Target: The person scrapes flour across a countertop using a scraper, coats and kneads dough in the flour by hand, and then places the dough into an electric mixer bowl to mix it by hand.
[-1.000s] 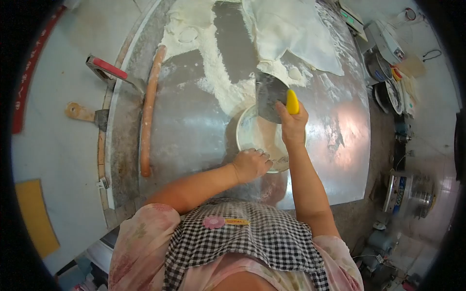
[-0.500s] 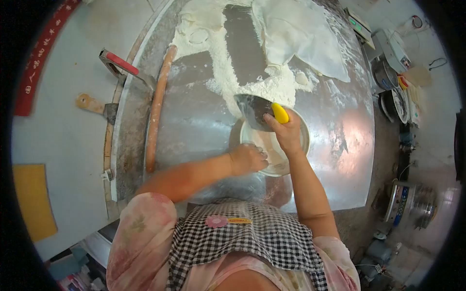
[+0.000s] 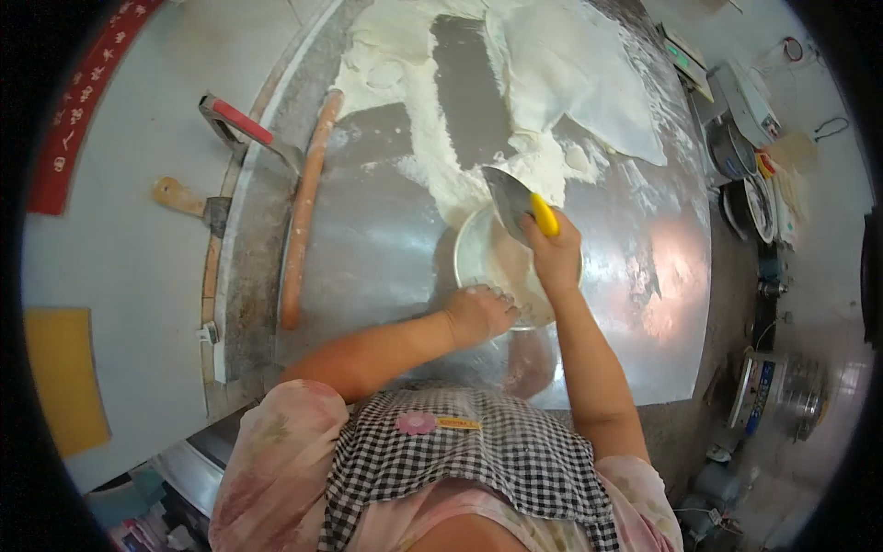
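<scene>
Two hands (image 3: 482,315) (image 3: 556,245), one scraper (image 3: 511,203) at the bowl rim (image 3: 459,261) — tabletop (image 3: 382,253) spreading both sides.

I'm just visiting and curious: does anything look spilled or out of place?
White powder, probably flour, lies in a ragged trail across the metal table toward the bowl. Its uneven edges make it look spilled, though it may be deliberate. Nothing else stands out.

A yellow-handled scraper (image 3: 511,204) tilts over a bowl (image 3: 470,250).
</scene>
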`<state>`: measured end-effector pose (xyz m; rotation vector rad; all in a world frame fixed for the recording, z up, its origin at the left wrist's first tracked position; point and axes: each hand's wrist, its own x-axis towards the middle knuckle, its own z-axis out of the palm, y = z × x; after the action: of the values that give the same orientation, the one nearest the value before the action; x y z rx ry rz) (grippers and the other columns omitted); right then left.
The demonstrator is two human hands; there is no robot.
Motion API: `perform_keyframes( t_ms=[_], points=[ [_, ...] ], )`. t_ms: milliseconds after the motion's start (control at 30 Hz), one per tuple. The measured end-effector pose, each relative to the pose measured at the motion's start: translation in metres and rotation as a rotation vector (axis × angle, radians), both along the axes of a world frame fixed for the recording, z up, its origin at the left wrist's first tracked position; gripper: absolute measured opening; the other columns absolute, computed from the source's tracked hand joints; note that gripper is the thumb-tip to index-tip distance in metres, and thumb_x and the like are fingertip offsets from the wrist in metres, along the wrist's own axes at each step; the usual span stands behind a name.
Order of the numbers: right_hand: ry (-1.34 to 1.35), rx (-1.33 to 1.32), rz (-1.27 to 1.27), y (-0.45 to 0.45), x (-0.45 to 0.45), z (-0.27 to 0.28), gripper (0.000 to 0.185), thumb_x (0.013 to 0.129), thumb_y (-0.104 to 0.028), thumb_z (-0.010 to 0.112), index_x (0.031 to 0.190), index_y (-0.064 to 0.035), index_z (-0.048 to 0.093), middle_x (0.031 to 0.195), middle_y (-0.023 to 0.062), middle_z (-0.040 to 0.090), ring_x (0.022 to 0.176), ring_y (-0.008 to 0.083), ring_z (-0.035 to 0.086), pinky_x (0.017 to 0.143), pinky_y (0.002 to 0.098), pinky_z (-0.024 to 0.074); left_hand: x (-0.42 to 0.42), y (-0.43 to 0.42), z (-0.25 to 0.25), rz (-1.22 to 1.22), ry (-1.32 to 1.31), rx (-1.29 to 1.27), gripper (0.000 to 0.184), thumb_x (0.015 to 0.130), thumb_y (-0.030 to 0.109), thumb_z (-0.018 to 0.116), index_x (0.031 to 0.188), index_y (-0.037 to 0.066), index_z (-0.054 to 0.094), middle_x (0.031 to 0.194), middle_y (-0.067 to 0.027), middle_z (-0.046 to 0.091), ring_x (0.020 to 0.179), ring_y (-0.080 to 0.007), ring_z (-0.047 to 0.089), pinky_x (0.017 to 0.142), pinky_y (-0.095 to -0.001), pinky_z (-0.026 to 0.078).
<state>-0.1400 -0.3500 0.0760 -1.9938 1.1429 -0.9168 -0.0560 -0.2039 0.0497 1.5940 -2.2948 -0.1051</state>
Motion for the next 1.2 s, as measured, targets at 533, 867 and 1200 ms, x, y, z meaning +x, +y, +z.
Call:
perform_keyframes(
  t_ms=[533, 867, 1200],
  points=[
    [0.102, 0.282, 0.241, 0.007, 0.009, 0.031, 0.020, 0.075, -0.015, 0.068, 0.085, 0.0005, 0.060, 0.068, 0.0001, 0.053, 0.065, 0.0080, 0.046, 0.058, 0.0249, 0.0397, 0.029, -0.005, -0.008, -0.215, -0.004, 0.028, 0.006, 0.072, 0.017, 0.055, 0.076, 0.015, 0.060, 0.078, -0.0002, 0.060, 0.075, -0.0193, 0.062, 0.061, -0.0350, 0.050],
    [0.059, -0.011, 0.410, -0.096, 0.028, 0.087, 0.011, 0.074, -0.006, 0.059, 0.083, 0.0017, 0.059, 0.065, 0.0021, 0.054, 0.060, 0.0111, 0.049, 0.055, 0.0255, 0.0399, 0.105, 0.083, 0.024, 0.060, 0.061, -0.260, 0.016, 0.071, 0.017, 0.058, 0.087, 0.013, 0.061, 0.087, 0.0008, 0.062, 0.082, -0.0144, 0.059, 0.071, -0.0305, 0.044],
    [0.574, -0.339, 0.459, -0.194, 0.272, -0.008, 0.025, 0.075, -0.010, 0.052, 0.097, -0.0137, 0.065, 0.087, 0.0138, 0.064, 0.080, 0.0339, 0.060, 0.070, 0.0409, 0.0474, 0.151, 0.137, 0.027, 0.551, 0.002, 0.262, 0.024, 0.075, 0.021, 0.060, 0.098, 0.014, 0.064, 0.106, -0.0015, 0.063, 0.091, -0.0203, 0.059, 0.076, -0.0426, 0.039]
  ],
)
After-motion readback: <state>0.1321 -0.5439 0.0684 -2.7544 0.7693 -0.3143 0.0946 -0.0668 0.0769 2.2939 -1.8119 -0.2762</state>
